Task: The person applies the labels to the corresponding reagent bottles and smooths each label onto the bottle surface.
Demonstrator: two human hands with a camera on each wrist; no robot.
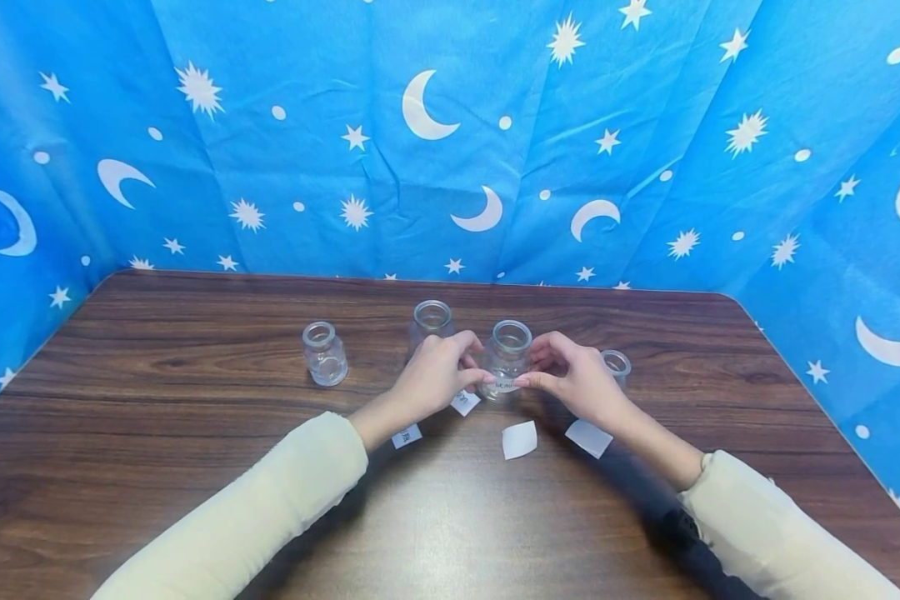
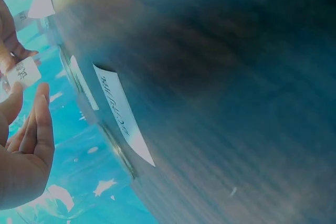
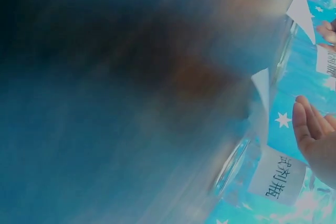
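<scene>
Near the table's middle stands a clear glass jar (image 1: 510, 343) with a white handwritten label (image 1: 501, 386) across its front. My left hand (image 1: 438, 371) is at the jar's left side, its thumb pressing the label's near end. From the right side, my right hand (image 1: 581, 379) presses the other end with its thumb. In the left wrist view the label (image 2: 23, 72) lies between the two thumbs, while the left fingers extend beside the jar. The right wrist view shows the right fingers (image 3: 310, 121) fairly straight, apart from the label (image 3: 326, 61).
One glass jar (image 1: 326, 358) stands at left, another (image 1: 432, 315) behind my left hand. A labelled jar (image 3: 278, 174) is partly hidden by my right hand. Paper pieces (image 1: 520, 440), (image 1: 588, 437) and written slips (image 1: 465, 402), (image 1: 407, 435) lie in front.
</scene>
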